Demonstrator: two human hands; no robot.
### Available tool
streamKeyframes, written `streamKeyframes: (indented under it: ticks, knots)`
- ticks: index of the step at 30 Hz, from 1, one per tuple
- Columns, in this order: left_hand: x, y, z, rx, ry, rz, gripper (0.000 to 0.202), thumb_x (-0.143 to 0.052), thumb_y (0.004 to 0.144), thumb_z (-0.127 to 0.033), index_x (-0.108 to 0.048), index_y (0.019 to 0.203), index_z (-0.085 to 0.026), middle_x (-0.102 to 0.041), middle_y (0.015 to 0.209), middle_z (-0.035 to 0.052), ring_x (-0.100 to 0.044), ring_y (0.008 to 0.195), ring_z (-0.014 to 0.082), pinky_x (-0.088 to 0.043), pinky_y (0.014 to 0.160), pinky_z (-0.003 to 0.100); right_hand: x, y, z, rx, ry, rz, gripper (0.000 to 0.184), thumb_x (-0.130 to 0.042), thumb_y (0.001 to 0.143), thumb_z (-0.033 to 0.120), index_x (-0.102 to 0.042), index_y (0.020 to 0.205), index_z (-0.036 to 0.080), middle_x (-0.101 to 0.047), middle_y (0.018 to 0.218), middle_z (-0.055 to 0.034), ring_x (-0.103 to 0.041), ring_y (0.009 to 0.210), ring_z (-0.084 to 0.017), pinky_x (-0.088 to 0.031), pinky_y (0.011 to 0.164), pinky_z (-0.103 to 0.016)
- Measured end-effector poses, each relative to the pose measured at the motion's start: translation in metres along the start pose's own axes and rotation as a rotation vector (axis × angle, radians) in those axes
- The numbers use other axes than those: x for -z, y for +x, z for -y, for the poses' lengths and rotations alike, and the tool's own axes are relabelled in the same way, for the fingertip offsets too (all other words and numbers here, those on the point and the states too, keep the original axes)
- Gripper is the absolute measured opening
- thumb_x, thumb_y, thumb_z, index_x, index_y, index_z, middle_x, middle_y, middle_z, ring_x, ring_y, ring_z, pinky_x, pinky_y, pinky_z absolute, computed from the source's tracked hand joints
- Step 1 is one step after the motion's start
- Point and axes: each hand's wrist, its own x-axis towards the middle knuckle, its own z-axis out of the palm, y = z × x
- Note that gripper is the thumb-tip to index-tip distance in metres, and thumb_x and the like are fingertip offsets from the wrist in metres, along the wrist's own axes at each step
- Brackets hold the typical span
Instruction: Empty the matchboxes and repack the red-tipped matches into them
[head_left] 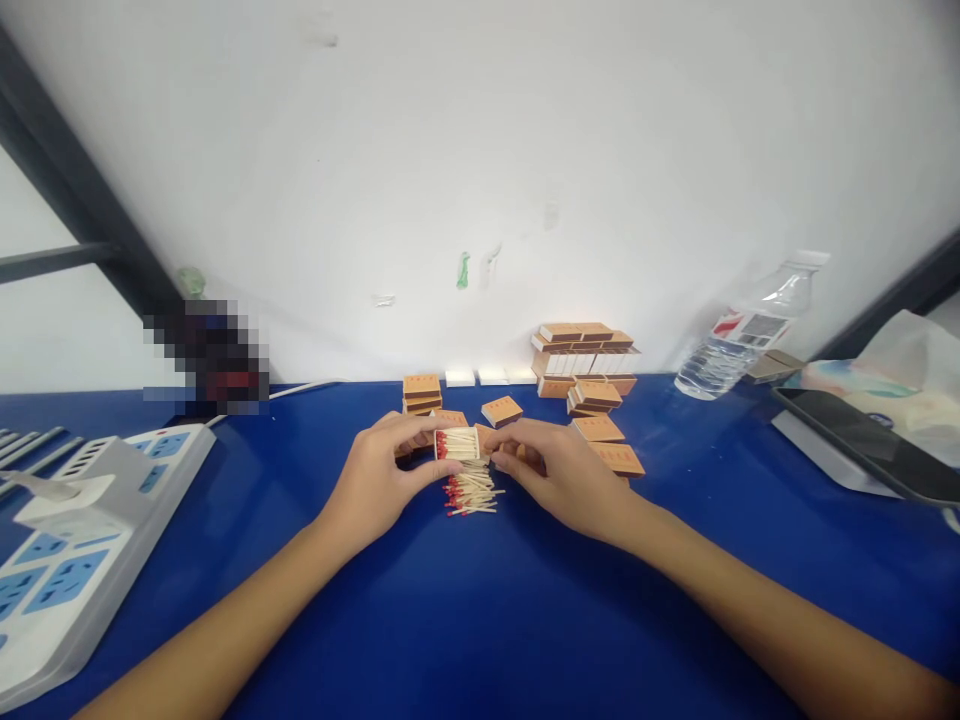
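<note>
My left hand point(382, 465) grips a white matchbox tray point(457, 459) between thumb and fingers. Inside it lies a row of red-tipped matches point(457, 442), heads to the left. Just right of the tray, my right hand point(551, 465) is closed in a pinch on what looks like an orange matchbox sleeve point(485, 436), mostly hidden by the fingers. Below the tray, a loose pile of matches point(472, 490) rests on the blue table point(480, 610). Behind the hands are orange matchboxes, among them a single matchbox point(502, 411) and a small stack point(422, 392).
More matchboxes point(585, 345) are piled against the wall, near white trays point(492, 376). At right stand a tilted water bottle point(750, 325), a phone point(870, 445) and a tissue pack point(900, 385). A large power strip point(142, 530) occupies the left.
</note>
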Motion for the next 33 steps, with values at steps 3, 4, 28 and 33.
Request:
streamKeyframes:
  ticks: [3,4,28,33]
  knots:
    - [0.003,-0.001,-0.001,0.018,0.051,-0.034,0.038,-0.085,0.082,-0.036,-0.076,0.119,-0.031,-0.075,0.101,0.0025,-0.069,0.086,0.0183,-0.061,0.079,0.034,0.0,-0.003,-0.008,0.084,-0.156,0.011,0.018,-0.059,0.099,0.022,-0.072,0.111,0.024,-0.067,0.098,-0.003,-0.062,0.073,-0.012,-0.048,0.07,-0.028]
    - [0.004,-0.001,-0.001,0.019,0.073,-0.035,0.038,-0.084,0.083,-0.038,-0.076,0.119,-0.032,-0.075,0.099,0.0022,-0.069,0.085,0.018,-0.059,0.079,0.033,0.0,-0.003,-0.011,0.094,-0.19,0.004,0.017,-0.059,0.099,0.023,-0.071,0.111,0.024,-0.066,0.1,-0.0033,-0.063,0.074,-0.013,-0.048,0.071,-0.029]
    - [0.005,-0.003,-0.001,-0.048,0.152,-0.083,0.038,-0.087,0.08,-0.038,-0.076,0.116,-0.029,-0.076,0.096,0.002,-0.068,0.083,0.0181,-0.061,0.077,0.034,-0.012,0.005,-0.007,0.168,-0.295,-0.149,0.024,-0.05,0.106,0.03,-0.072,0.109,0.022,-0.066,0.093,-0.0039,-0.057,0.067,-0.013,-0.04,0.062,-0.028]
    - [0.0,-0.004,0.002,-0.018,0.04,-0.007,0.039,-0.088,0.079,-0.031,-0.076,0.117,-0.03,-0.077,0.102,0.0022,-0.07,0.091,0.0182,-0.064,0.083,0.034,-0.012,0.007,0.0,0.062,0.027,-0.12,0.026,-0.053,0.105,0.036,-0.075,0.105,0.023,-0.07,0.085,-0.0017,-0.059,0.07,-0.014,-0.046,0.066,-0.028]
